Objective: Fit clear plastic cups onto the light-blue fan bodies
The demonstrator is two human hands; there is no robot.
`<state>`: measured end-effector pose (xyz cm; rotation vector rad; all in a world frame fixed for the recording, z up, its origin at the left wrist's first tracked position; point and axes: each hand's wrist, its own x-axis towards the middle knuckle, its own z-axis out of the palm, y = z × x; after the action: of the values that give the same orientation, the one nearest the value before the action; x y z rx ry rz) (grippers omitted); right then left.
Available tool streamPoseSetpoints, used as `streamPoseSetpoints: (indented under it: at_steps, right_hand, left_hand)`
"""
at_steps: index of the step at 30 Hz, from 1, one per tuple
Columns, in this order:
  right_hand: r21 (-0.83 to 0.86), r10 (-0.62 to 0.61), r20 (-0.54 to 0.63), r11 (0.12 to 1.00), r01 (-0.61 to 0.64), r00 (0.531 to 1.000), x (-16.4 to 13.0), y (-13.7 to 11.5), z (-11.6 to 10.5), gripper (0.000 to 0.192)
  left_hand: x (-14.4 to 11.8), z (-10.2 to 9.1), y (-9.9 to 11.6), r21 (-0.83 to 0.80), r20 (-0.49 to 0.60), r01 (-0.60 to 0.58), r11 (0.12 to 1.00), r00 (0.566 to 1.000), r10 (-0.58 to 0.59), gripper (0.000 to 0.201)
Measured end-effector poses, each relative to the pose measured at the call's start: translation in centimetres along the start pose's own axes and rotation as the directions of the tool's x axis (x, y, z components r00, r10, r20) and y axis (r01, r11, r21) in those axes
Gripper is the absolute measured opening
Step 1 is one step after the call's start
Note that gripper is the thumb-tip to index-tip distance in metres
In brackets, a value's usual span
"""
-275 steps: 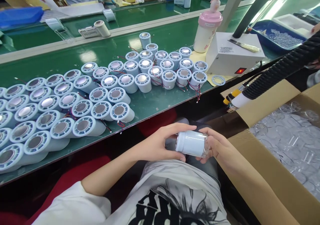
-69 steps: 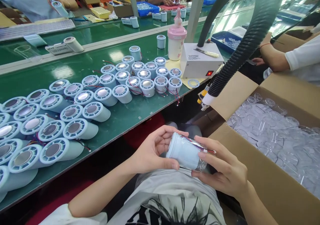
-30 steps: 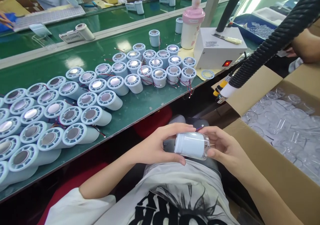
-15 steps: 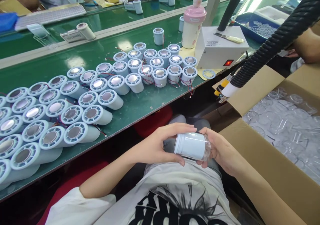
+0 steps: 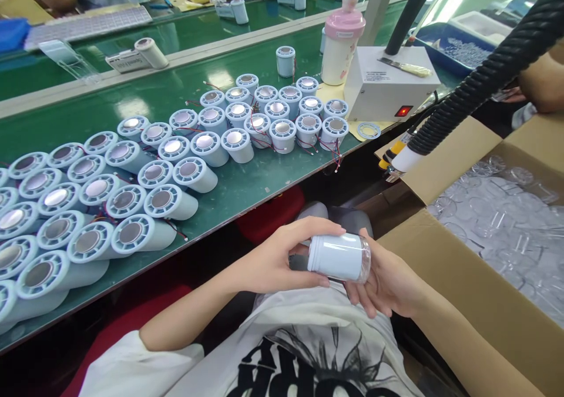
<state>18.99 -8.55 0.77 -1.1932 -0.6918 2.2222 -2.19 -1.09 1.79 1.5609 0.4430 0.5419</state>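
Evidently, the thumb and forefinger of the left hand (image 5: 282, 262) grip across the collared end of a pale-blue cylinder (image 5: 337, 256), while the right hand (image 5: 388, 279) lies palm up with its fingers spread loosely, touching the far end of the clear cup (image 5: 366, 259) around it. The pair sits sideways above the lap, in front of the white shirt (image 5: 308, 326). It looks stiff and fairly light; the glossy cup would probably be slippery and could scuff or crack if squeezed hard. The ridged collar seems the surest hold, with a palm supporting the cup's closed end. Beyond, similar blue cylinders (image 5: 200, 177) with thin wires crowd the green bench (image 5: 259, 180); rightward, a carton (image 5: 436, 279) holds clear cups (image 5: 493, 221).
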Motion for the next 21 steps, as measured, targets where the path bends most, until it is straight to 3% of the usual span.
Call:
streamPoseSetpoints:
  at_steps: [2,3,4,5,6,7,8,9,10,11,14,16,18,21]
  right_hand:
    - [-0.139,-0.190,-0.154,0.976,0.169,0.970,-0.1,0.6,-0.2,0.052]
    - [-0.274,-0.363,-0.231,0.915,0.298,0.903,-0.1,0.9,-0.4,0.037]
    - [-0.439,-0.556,-0.249,0.795,0.420,0.793,-0.1,1.2,-0.6,0.023]
    - [-0.597,-0.728,-0.186,0.617,0.513,0.660,-0.2,1.4,-0.8,0.024]
    - [-0.712,-0.843,-0.061,0.412,0.569,0.534,-0.2,1.6,-1.1,0.039]
    - [-0.771,-0.895,0.085,0.219,0.598,0.437,-0.3,1.7,-1.3,0.054]
    - [-0.787,-0.902,0.212,0.071,0.613,0.377,-0.4,1.7,-1.4,0.063]
    - [-0.784,-0.887,0.293,-0.009,0.621,0.356,-0.5,1.6,-1.5,0.067]
    - [-0.775,-0.876,0.317,-0.017,0.632,0.365,-0.6,1.6,-1.6,0.067]
    - [-0.760,-0.869,0.290,0.045,0.648,0.400,-0.7,1.5,-1.6,0.066]
    - [-0.571,-0.799,0.099,0.442,0.691,0.593,-0.8,1.3,-1.5,0.058]
    - [-0.381,-0.726,0.038,0.625,0.681,0.687,-0.8,1.3,-1.4,0.054]
    - [-0.295,-0.682,0.017,0.695,0.655,0.731,-0.9,1.4,-1.2,0.052]
    - [-0.351,-0.646,-0.063,0.728,0.589,0.760,-1.3,1.3,-1.0,0.051]
  left_hand:
    - [-0.1,0.2,0.4,-0.053,-0.037,0.062,0.997,0.997,-0.064,0.062]
    - [-0.1,0.2,0.6,-0.079,-0.049,0.095,0.992,0.994,-0.099,0.063]
    - [-0.1,0.2,0.7,-0.104,-0.053,0.122,0.987,0.990,-0.128,0.063]
    - [-0.2,0.2,0.8,-0.128,-0.050,0.143,0.981,0.987,-0.151,0.064]
    - [-0.2,0.2,0.9,-0.146,-0.043,0.161,0.976,0.985,-0.169,0.065]
    - [-0.2,0.2,0.9,-0.154,-0.038,0.177,0.972,0.982,-0.185,0.066]
    - [-0.2,0.2,0.9,-0.154,-0.033,0.191,0.969,0.980,-0.198,0.067]
    - [-0.2,0.1,0.8,-0.148,-0.027,0.203,0.968,0.978,-0.209,0.068]
    - [-0.2,0.1,0.7,-0.139,-0.019,0.209,0.968,0.977,-0.213,0.070]
    - [-0.2,0.0,0.7,-0.129,-0.009,0.209,0.969,0.977,-0.212,0.073]
    - [-0.2,-0.2,0.6,-0.109,0.026,0.160,0.981,0.987,-0.158,0.082]
    - [-0.3,-0.4,0.7,-0.105,0.048,0.132,0.986,0.991,-0.128,0.083]
    - [-0.4,-0.5,0.8,-0.127,0.076,0.149,0.981,0.987,-0.140,0.080]
    - [-0.4,-0.5,0.7,-0.191,0.111,0.221,0.956,0.973,-0.203,0.082]
